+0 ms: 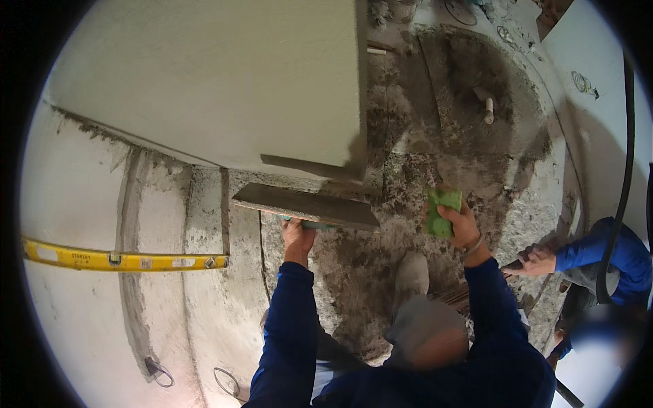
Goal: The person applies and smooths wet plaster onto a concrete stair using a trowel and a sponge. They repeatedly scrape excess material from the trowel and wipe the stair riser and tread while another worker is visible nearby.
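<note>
My left hand (298,239) is closed under a long, grey plastering float (309,204). A bit of teal shows at its underside, beside my fingers. The float is tilted, just short of the lower edge of a pale plastered surface (224,81), and its grey face is smeared. To the right, my right hand (465,228) grips a green sponge (442,212) with the thumb across its top. It is held above the stained floor, apart from the float. My palms and some fingertips are hidden.
On the left, a yellow spirit level (126,261) lies along the pale wall (75,204). A white-handled trowel (489,110) rests on the wet, dirty floor (476,143). At right is another person in a blue sleeve (585,250). Black cable (622,170) hangs nearby; wire loops (160,372) protrude lower left.
</note>
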Demonstrator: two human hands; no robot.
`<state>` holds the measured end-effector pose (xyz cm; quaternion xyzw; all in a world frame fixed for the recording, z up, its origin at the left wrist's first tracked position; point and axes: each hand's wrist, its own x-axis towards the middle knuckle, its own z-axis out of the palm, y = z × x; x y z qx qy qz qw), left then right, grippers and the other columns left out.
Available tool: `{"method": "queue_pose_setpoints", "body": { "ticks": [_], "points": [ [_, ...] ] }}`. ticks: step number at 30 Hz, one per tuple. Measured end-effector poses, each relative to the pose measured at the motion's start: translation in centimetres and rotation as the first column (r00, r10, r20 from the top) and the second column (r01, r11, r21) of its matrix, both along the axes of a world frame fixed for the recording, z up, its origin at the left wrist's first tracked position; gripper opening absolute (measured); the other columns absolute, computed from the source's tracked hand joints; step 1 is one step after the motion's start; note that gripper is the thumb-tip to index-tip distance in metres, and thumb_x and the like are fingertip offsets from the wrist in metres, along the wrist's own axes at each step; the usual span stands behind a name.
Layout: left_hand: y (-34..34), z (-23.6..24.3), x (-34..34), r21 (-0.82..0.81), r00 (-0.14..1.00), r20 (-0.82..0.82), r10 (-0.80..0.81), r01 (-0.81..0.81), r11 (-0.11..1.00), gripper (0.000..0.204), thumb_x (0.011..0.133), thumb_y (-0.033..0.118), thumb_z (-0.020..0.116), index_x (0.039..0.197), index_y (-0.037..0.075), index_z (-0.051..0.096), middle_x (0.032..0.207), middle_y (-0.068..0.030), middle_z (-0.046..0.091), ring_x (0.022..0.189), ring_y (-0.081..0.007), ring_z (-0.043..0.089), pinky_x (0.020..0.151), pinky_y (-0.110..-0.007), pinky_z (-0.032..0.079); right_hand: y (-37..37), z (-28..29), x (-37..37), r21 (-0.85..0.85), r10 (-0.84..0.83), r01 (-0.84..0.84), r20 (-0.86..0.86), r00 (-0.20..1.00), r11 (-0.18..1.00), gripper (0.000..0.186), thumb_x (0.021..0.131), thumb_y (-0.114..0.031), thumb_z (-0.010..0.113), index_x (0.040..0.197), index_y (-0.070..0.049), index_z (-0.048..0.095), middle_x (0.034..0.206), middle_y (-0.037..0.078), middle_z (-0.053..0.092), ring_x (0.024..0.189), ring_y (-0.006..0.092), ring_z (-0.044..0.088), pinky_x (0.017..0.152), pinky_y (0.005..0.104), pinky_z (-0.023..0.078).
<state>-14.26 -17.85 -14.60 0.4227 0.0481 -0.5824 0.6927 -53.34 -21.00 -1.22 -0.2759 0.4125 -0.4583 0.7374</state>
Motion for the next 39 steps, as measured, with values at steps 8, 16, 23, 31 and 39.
{"method": "queue_pose_setpoints", "body": {
  "ticks": [8,16,23,31,39],
  "points": [
    [-5.9,-4.3,-2.5,0.106,0.997,0.065,-0.033,0.026,0.994,0.054,0.083,-0.003,0.062,0.131,0.013,0.044,0.120,-0.0099,0.056,0.105,-0.0310,0.059,0.090,-0.052,0.054,3.5,-7.2,-2.3,0.158,-0.107,0.102,0.024,0.994,0.982,0.056,0.082,-0.006,0.071,0.133,-0.012,0.048,0.112,0.012,0.061,0.093,0.0281,0.065,0.074,0.0431,0.057],
    [-6.9,-2.3,-5.4,0.185,0.995,0.094,0.043,-0.060,0.981,0.050,0.089,0.001,0.057,0.136,0.013,0.042,0.130,-0.0132,0.052,0.116,-0.0326,0.055,0.097,-0.056,0.051,2.3,-8.8,-2.6,0.198,-0.078,0.076,0.001,0.997,0.977,0.054,0.083,-0.005,0.071,0.132,-0.009,0.048,0.115,0.009,0.060,0.099,0.0232,0.062,0.080,0.0407,0.056],
    [-7.0,-3.6,-7.1,0.219,0.987,0.162,0.016,-0.052,0.974,0.046,0.093,0.011,0.060,0.135,0.008,0.043,0.131,-0.0124,0.052,0.116,-0.0317,0.054,0.099,-0.052,0.049,0.9,-9.2,-3.1,0.220,-0.086,0.068,0.071,0.994,0.973,0.056,0.081,-0.005,0.072,0.132,-0.009,0.048,0.116,0.010,0.059,0.100,0.0251,0.063,0.079,0.0423,0.058],
    [-8.3,-6.0,-5.6,0.228,0.978,0.210,0.021,-0.070,0.971,0.039,0.089,0.009,0.064,0.125,0.003,0.051,0.126,-0.0143,0.054,0.116,-0.0294,0.053,0.101,-0.046,0.046,0.5,-10.8,-3.4,0.211,-0.045,0.035,0.043,0.998,0.977,0.057,0.083,-0.006,0.072,0.134,-0.008,0.046,0.121,0.008,0.059,0.106,0.0221,0.060,0.087,0.0384,0.053],
    [-8.9,-6.3,-4.9,0.236,0.993,0.119,0.017,-0.045,0.971,0.031,0.090,0.013,0.062,0.119,0.003,0.056,0.122,-0.0117,0.057,0.113,-0.0291,0.055,0.100,-0.048,0.045,0.3,-11.3,-3.5,0.241,-0.024,0.021,0.011,1.000,0.970,0.059,0.083,-0.010,0.074,0.135,-0.008,0.046,0.122,0.008,0.059,0.111,0.0212,0.057,0.093,0.0375,0.049]
  ]
}}
